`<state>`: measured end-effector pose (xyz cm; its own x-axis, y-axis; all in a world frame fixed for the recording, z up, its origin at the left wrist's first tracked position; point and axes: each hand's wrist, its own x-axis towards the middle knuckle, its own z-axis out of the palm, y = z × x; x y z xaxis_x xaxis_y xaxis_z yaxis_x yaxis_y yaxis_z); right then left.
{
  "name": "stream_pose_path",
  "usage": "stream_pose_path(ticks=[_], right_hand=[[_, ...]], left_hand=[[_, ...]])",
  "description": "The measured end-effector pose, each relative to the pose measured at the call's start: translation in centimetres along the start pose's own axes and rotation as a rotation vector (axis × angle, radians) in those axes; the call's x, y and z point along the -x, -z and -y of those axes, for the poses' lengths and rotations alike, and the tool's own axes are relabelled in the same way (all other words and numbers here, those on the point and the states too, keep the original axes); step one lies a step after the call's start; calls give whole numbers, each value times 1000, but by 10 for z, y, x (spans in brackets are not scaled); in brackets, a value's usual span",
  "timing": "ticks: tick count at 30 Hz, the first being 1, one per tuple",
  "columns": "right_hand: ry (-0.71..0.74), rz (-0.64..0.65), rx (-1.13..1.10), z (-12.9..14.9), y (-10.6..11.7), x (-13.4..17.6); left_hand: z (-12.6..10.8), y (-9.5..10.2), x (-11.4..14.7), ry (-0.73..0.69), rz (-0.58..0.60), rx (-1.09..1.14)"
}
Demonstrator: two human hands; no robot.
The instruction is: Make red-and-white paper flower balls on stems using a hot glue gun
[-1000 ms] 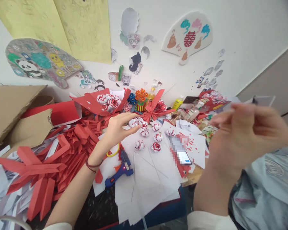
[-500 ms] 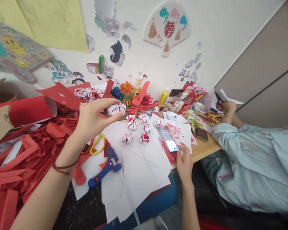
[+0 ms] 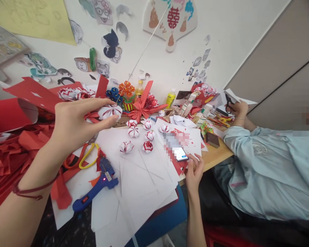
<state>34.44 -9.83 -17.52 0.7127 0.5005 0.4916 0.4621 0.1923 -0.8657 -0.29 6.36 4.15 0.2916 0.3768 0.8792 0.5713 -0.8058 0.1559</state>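
Note:
My left hand pinches a white paper flower with red stripes between thumb and fingers, above the back of the work area. A thin pale wire seems to run from this flower up across the wall. My right hand is by the table edge, its fingers loosely bent and apart at the corner of a lit phone; whether it touches the phone I cannot tell. Several small red-and-white paper flowers sit on white paper sheets between my hands.
A blue glue gun with a red light lies left of the sheets, near yellow-and-red-handled scissors. Folded red paper strips heap up at left. Bottles and craft supplies line the wall. At right, another person's hand holds black scissors and paper.
The view has shifted, so most things sit further left and a little higher. My left hand still pinches the flower, and the wire now shows far longer. My right hand stays beside the phone.

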Motion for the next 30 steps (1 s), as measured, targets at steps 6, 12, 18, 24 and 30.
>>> stream_pose_path(ticks=[6, 12, 18, 24, 30], right_hand=[[-31, 28, 32, -4, 2, 0], [-22, 50, 38, -7, 3, 0], [-45, 52, 58, -1, 3, 1], [-24, 33, -7, 2, 2, 0], [-26, 30, 71, -3, 3, -1]], left_hand=[[0, -1, 2, -2, -20, -46], [1, -1, 2, -12, -31, -74], [2, -3, 2, -29, -37, -63], [5, 0, 2, -20, -35, -61], [4, 4, 1, -15, -32, -50]])
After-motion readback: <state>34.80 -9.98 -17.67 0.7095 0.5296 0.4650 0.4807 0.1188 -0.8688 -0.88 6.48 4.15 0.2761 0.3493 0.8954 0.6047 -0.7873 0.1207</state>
